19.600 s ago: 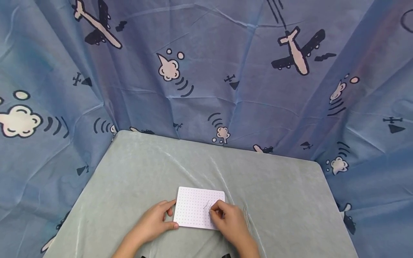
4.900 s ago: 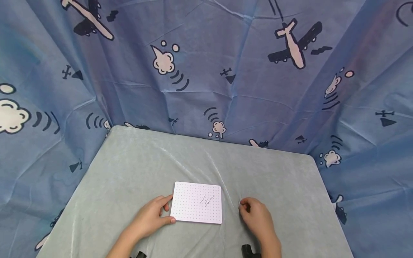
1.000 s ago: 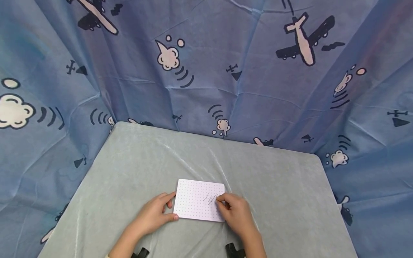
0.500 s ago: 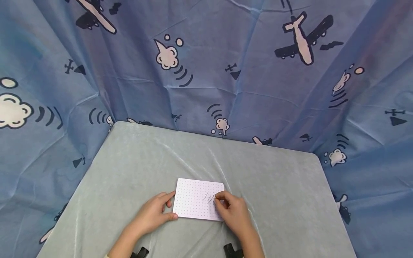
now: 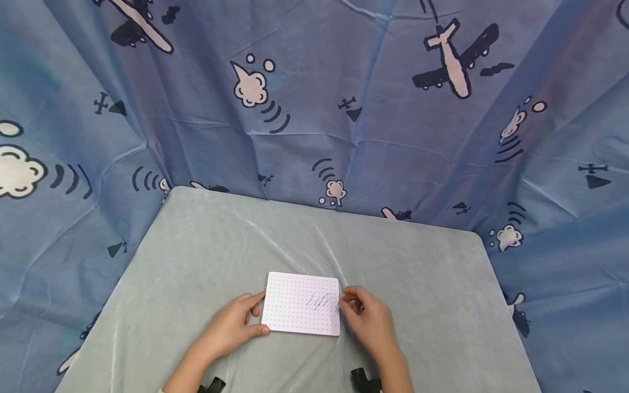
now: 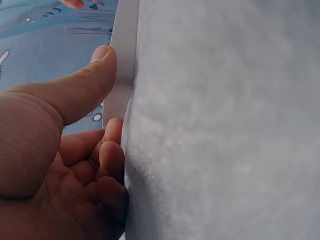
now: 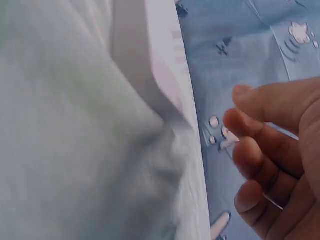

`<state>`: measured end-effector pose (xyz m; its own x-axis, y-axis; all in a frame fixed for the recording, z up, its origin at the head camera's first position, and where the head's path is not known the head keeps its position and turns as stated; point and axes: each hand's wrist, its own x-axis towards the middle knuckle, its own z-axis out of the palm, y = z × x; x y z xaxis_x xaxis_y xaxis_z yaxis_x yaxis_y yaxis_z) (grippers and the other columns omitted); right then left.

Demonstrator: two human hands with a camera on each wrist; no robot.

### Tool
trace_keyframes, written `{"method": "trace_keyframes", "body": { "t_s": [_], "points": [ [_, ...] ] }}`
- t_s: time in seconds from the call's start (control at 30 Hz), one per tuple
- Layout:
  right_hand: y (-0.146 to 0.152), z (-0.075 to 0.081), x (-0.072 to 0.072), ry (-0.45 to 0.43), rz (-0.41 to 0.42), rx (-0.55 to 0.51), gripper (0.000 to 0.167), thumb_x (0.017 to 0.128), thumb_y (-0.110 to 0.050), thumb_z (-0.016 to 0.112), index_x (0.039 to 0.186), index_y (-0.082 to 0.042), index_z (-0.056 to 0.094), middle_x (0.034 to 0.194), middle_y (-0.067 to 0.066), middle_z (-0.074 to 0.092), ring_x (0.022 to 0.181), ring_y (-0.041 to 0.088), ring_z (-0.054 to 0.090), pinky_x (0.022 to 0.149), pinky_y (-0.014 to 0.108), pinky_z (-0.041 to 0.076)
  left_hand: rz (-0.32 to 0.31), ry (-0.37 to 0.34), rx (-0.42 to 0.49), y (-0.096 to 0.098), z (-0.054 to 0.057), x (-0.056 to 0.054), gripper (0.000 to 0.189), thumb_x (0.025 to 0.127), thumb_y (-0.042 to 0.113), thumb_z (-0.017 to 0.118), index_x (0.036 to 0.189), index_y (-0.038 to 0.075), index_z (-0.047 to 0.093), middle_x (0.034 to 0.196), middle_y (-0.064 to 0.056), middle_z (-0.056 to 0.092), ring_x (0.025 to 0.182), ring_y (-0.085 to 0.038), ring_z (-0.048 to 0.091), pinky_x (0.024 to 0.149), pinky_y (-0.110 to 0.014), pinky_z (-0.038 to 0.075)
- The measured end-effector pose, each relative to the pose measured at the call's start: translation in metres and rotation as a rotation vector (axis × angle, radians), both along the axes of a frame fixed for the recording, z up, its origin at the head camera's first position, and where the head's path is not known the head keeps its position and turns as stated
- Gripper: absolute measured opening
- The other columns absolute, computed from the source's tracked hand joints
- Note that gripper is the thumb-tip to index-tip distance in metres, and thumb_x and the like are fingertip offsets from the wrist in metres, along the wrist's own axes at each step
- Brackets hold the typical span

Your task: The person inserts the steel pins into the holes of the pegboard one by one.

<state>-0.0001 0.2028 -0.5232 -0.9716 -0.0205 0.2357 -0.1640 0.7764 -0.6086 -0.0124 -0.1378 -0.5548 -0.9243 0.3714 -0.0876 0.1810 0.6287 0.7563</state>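
Observation:
A thin white board with a grid of small dots or holes (image 5: 290, 305) lies on the grey cloth. Several thin, dark, needle-like pieces (image 5: 318, 301) show at its right half. My left hand (image 5: 231, 329) steadies the board at its left side, index fingertip on the left edge and thumb at the near-left corner. In the left wrist view, the thumb (image 6: 90, 82) reaches along the board's side, with the other fingers bent below. Just off the board's right edge is my right hand (image 5: 371, 322). The right wrist view shows its fingers (image 7: 250, 155) loosely bent, with nothing visible between them.
The grey cloth (image 5: 206, 245) covers the table and has shallow creases. Blue curtains printed with planes and clouds (image 5: 304, 98) surround its far and side edges. Black devices sit near the left wrist (image 5: 213, 385) and right wrist (image 5: 365, 380).
My right hand has moved right, off the dark pieces to just beyond the board's edge, uncovering them. My left hand and the board stay in place.

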Motion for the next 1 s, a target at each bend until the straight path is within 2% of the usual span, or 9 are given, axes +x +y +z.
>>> {"method": "trace_keyframes", "body": {
  "t_s": [0.3, 0.57, 0.8, 1.0],
  "points": [
    [0.041, 0.004, 0.001, 0.010, -0.114, 0.020, 0.032, 0.089, -0.003, 0.090, 0.119, -0.009, 0.080, 0.093, -0.005, 0.077, 0.070, 0.007, 0.059, 0.059, 0.027, 0.049, -0.002, 0.003, 0.001, 0.000, -0.001, 0.001, 0.081, 0.083, 0.033, 0.097, 0.150, 0.002, 0.064, 0.094, 0.014, 0.055, 0.069, -0.002, 0.044, 0.064, -0.027, 0.041],
    [0.057, 0.002, 0.006, -0.109, -0.163, 0.044, 0.033, 0.092, -0.004, 0.087, 0.124, -0.008, 0.080, 0.100, -0.001, 0.077, 0.079, 0.012, 0.064, 0.067, 0.032, 0.052, -0.002, -0.011, -0.009, 0.000, 0.000, 0.000, 0.082, 0.083, 0.034, 0.097, 0.151, 0.002, 0.064, 0.094, 0.013, 0.055, 0.068, -0.003, 0.043, 0.063, -0.027, 0.040],
    [0.059, 0.001, 0.008, -0.215, -0.181, 0.066, 0.026, 0.094, -0.008, 0.086, 0.120, -0.007, 0.081, 0.097, -0.001, 0.072, 0.082, 0.015, 0.062, 0.072, 0.036, 0.052, 0.004, -0.013, -0.010, 0.000, 0.001, 0.000, 0.081, 0.083, 0.034, 0.097, 0.150, 0.003, 0.064, 0.094, 0.013, 0.055, 0.069, -0.003, 0.043, 0.064, -0.027, 0.040],
    [0.060, -0.006, 0.008, -0.243, -0.172, 0.061, 0.016, 0.092, -0.008, 0.086, 0.108, -0.007, 0.081, 0.091, -0.003, 0.069, 0.080, 0.014, 0.061, 0.075, 0.037, 0.053, 0.005, -0.014, -0.005, 0.001, 0.001, 0.000, 0.081, 0.082, 0.033, 0.097, 0.150, 0.003, 0.064, 0.095, 0.012, 0.055, 0.069, -0.003, 0.043, 0.064, -0.027, 0.040]
  ]
}}
